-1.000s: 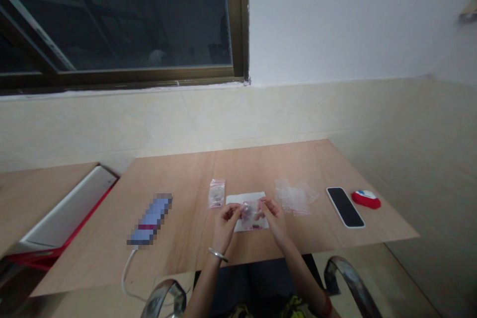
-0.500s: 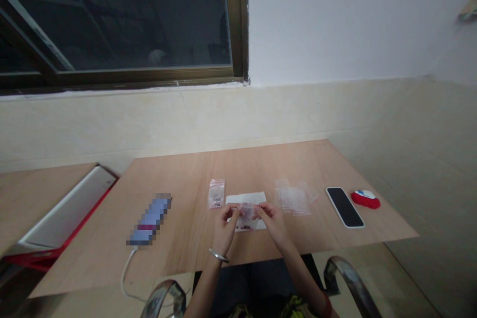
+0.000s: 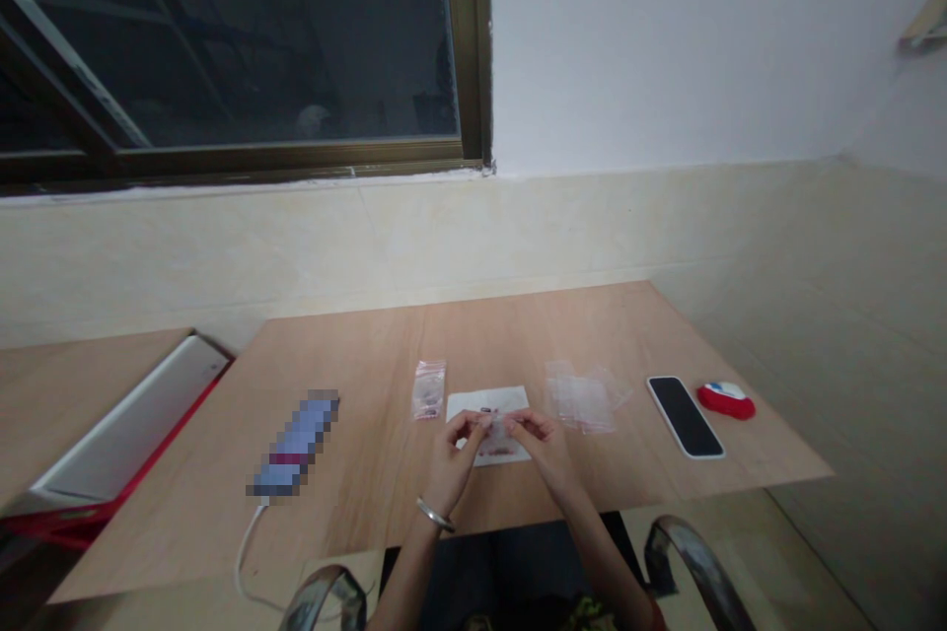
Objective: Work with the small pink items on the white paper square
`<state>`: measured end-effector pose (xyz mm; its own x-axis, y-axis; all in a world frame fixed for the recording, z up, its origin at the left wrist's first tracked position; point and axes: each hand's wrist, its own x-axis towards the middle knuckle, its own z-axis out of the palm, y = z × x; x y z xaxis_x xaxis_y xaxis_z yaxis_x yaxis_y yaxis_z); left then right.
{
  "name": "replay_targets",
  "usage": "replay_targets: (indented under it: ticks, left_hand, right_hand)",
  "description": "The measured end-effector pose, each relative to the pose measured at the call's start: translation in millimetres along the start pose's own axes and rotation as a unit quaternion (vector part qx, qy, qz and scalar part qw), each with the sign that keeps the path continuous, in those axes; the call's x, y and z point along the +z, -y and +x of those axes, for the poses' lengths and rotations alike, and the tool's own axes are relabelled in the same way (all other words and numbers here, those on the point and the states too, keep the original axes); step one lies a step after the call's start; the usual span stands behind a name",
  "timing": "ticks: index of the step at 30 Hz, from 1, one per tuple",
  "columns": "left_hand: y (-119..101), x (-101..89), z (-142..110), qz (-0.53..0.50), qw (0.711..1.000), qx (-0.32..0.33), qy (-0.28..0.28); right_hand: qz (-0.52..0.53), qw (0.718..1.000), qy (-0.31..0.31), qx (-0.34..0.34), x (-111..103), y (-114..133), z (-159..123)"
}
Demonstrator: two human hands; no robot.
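My left hand and my right hand meet over a white sheet near the front of the wooden table. Between their pinched fingertips they hold a small clear zip bag with small dark red bits inside. Both hands are closed on its top edge. A bracelet circles my left wrist. A filled small bag lies just left of the sheet. A loose pile of empty clear bags lies to the right of the sheet.
A black phone and a red and white object lie at the right. A blurred phone with a white cable lies at the left. A white and red box rests on the neighbouring table. Chrome chair arms frame my lap.
The two hands have drawn closer over the sheet and lowered the small bag slightly. The camera view has tipped a little.
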<state>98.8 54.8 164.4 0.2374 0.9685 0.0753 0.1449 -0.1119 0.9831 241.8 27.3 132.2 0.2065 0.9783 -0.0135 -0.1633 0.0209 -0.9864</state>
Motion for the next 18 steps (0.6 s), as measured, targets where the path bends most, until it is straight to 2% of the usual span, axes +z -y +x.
replay_targets:
  ticks: [9, 14, 18]
  left_hand:
    - [0.8, 2.6, -5.9, 0.018, 0.999, 0.030, 0.003]
    - [-7.1, 1.0, -8.2, 0.024, 0.999, 0.029, 0.010]
    - [-8.1, 1.4, -8.1, 0.019, 0.999, 0.026, 0.012]
  right_hand:
    - [-0.061, 0.997, 0.006, -0.052, 7.4, 12.4, -4.2]
    - [-0.061, 0.997, 0.004, -0.039, 8.2, 11.9, -3.7]
    - [-0.007, 1.000, 0.023, -0.016, 9.5, 10.1, -3.0]
